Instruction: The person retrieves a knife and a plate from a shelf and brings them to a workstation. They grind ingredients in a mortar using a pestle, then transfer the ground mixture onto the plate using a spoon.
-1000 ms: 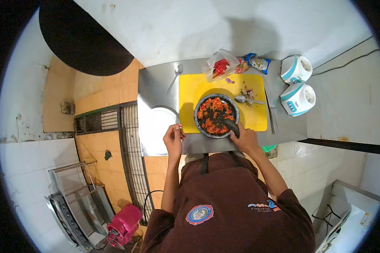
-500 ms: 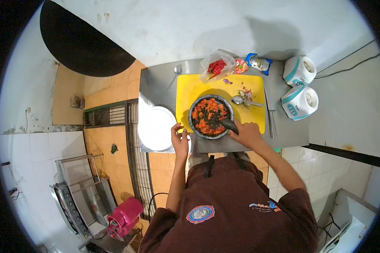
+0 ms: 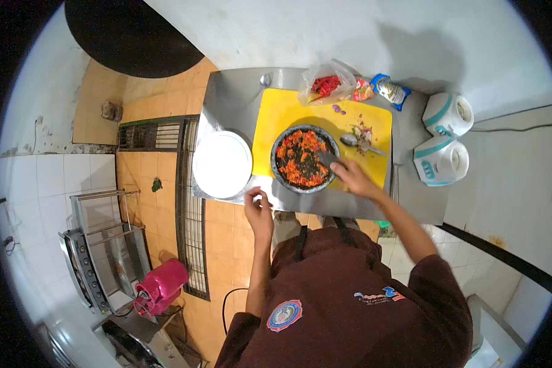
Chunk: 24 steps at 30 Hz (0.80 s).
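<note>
My right hand [image 3: 354, 178] is wrapped around a dark stone pestle [image 3: 327, 160], which slants into the right side of a round stone mortar [image 3: 274, 161]. Crushed red chili paste [image 3: 293, 176] is spread over the inside of the bowl. The mortar rests on a yellow cutting board [image 3: 276, 113]. Loosely bent and holding nothing, my left hand [image 3: 259, 211] hovers by the front edge of the metal table, below a white plate [image 3: 222, 164]. Its fingers are a little apart.
A spoon [image 3: 349, 140] lies by chopped shallot scraps on the board. Behind are a plastic bag of red chilies [image 3: 326, 86], a blue packet [image 3: 390, 92] and another spoon [image 3: 265, 80]. Two white-and-teal appliances [image 3: 441, 161] stand right. A pink gas cylinder [image 3: 162, 285] is on the floor.
My right hand has moved the pestle upward in the view, along the mortar's right side. My left hand has drawn back slightly from the mortar. The whole view has shifted a little.
</note>
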Tool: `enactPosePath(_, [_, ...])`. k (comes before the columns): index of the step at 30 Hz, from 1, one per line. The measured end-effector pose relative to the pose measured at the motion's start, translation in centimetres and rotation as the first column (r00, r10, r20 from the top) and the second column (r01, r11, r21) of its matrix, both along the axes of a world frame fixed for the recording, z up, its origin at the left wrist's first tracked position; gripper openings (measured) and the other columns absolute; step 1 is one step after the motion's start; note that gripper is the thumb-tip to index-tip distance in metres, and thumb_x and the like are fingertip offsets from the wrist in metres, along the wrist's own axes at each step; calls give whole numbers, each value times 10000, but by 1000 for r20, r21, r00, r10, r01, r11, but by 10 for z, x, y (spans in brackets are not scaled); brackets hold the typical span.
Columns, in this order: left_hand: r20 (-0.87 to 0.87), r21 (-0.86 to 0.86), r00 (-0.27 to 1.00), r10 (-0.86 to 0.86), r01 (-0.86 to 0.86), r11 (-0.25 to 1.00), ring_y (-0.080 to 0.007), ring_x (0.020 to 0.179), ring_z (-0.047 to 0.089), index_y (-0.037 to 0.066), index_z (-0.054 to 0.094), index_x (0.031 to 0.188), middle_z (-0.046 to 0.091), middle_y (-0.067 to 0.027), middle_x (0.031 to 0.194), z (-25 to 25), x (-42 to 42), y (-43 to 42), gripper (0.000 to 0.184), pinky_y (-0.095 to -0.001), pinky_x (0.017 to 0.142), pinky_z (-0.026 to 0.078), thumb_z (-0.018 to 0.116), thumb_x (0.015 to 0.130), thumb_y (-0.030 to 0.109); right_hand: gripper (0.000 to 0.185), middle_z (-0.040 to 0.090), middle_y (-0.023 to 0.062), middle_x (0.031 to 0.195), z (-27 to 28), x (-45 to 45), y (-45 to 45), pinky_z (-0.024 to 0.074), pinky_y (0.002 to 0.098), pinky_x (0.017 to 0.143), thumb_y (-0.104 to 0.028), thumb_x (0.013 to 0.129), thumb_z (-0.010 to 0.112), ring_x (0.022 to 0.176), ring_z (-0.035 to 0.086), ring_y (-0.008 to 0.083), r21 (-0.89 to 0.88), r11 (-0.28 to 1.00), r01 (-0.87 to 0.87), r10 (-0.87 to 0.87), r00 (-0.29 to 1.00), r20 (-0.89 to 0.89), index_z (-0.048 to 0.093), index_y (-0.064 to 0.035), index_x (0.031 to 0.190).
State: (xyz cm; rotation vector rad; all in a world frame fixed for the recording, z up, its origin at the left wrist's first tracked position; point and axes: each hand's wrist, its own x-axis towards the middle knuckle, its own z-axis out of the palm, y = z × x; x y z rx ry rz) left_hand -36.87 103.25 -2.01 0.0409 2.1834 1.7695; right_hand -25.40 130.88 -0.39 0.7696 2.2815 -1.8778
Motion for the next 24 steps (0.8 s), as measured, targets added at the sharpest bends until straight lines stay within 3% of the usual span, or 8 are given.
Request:
enactPosePath(2, [161, 41, 941, -299, 296, 954, -102, 755, 624, 8, 665, 1079, 681, -45, 867, 26, 17, 16, 189, -263, 649, 525, 525, 1053, 132, 444, 561, 9, 691, -4, 7, -19, 467, 340, 594, -426, 1028, 476, 630, 555, 150, -615, 785, 68, -37, 997, 63, 631, -11, 1058])
enactPosePath(5, [322, 55, 805, -499, 510, 858, -176, 872, 683, -40, 626, 1257, 706, -133, 1018, 64, 40, 59, 367, -310, 758, 560, 515, 1077, 260, 464, 574, 16, 733, -21, 15, -58, 468, 301, 601, -391, 1040, 421, 663, 563, 123, -637, 755, 156, -205, 979, -3, 572, -10, 1258])
enactPosePath(10, [275, 60, 842, -465, 468, 882, -156, 908, 651, -64, 597, 1284, 676, -88, 1000, 50, 39, 76, 433, -292, 790, 524, 575, 1061, 307, 585, 616, 259, 1223, -7, 14, -68, 484, 518, 955, -214, 1018, 433, 996, 656, 421, -83, 975, 207, -223, 911, -346, 234, -24, 1534])
enactPosePath(14, [301, 197, 832, -466, 424, 884, -158, 953, 637, 6, 638, 1197, 659, -59, 1036, 57, 36, 97, 387, -337, 780, 550, 603, 1040, 358, 689, 598, 419, 1129, 34, 16, -66, 497, 597, 891, -215, 1007, 460, 963, 644, 548, 119, 987, 112, -81, 968, -238, 85, -56, 1562])
enactPosePath(17, [434, 247, 751, -498, 433, 867, -150, 963, 629, 28, 622, 1203, 643, -45, 1020, 71, 28, 108, 389, -338, 784, 551, 586, 1043, 380, 697, 641, 322, 1067, 43, 20, -58, 522, 511, 795, -247, 1006, 514, 884, 669, 486, 378, 925, 32, 23, 990, -140, 147, -51, 1565])
enactPosePath(21, [420, 255, 788, -450, 373, 892, -133, 927, 615, 31, 619, 1234, 664, -62, 1068, 53, 24, 111, 412, -314, 749, 532, 576, 1048, 396, 739, 703, 203, 1028, 58, 36, -27, 539, 478, 746, -310, 986, 595, 827, 700, 404, 238, 960, 147, -104, 977, -183, 195, -71, 1561])
enactPosePath(22, [380, 276, 784, -491, 410, 869, -150, 897, 618, 32, 609, 1216, 657, -74, 1103, 52, 17, 109, 408, -316, 746, 534, 563, 1053, 404, 600, 719, 142, 981, 57, 43, -11, 540, 461, 740, -323, 985, 617, 808, 698, 361, 181, 958, 222, -194, 968, -158, 389, -84, 1486])
enactPosePath(24, [386, 361, 779, -494, 365, 858, -162, 883, 617, 32, 593, 1202, 648, -70, 1079, 59, 9, 104, 398, -322, 740, 535, 552, 1058, 401, 345, 700, 129, 949, 2, 49, 26, 537, 452, 731, -252, 973, 629, 805, 685, 339, 490, 804, 337, -287, 941, -177, 600, -76, 1269])
